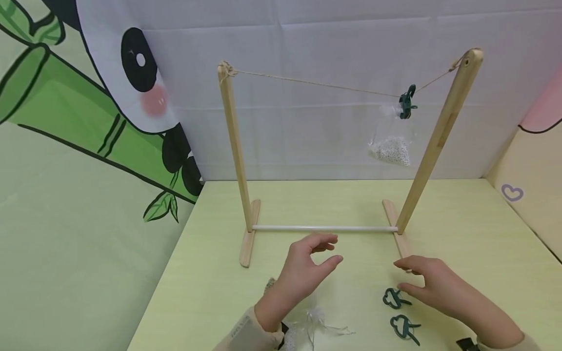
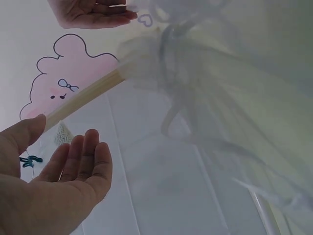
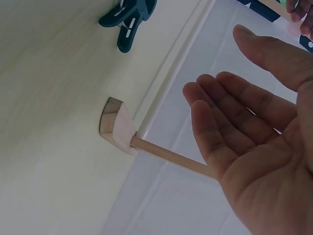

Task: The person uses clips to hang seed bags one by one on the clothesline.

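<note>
My left hand (image 1: pixel 307 268) hovers over the table with relaxed, slightly bent fingers and an empty palm. Close below its wrist lie clear plastic bags (image 1: pixel 290 339) with tied tops, partly hidden by the arm; one bag's knotted top (image 2: pixel 178 54) looms blurred in the left wrist view. My right hand (image 1: pixel 432 285), also empty, has its fingers loosely bent just above a dark green spring clip (image 1: pixel 394 300). A second green clip (image 1: pixel 405 328) lies nearer the front. Up on the string (image 1: pixel 316 83), another green clip (image 1: pixel 406 103) holds a bag of small white beads (image 1: pixel 391 150).
A wooden frame carries the string between its left post (image 1: pixel 234 146) and right post (image 1: pixel 439 139). A white rod (image 1: pixel 325 228) joins the posts low down, above flat wooden feet (image 1: pixel 248 246). Behind stands a pale cloth backdrop (image 1: pixel 307 141), with a cartoon panda at left.
</note>
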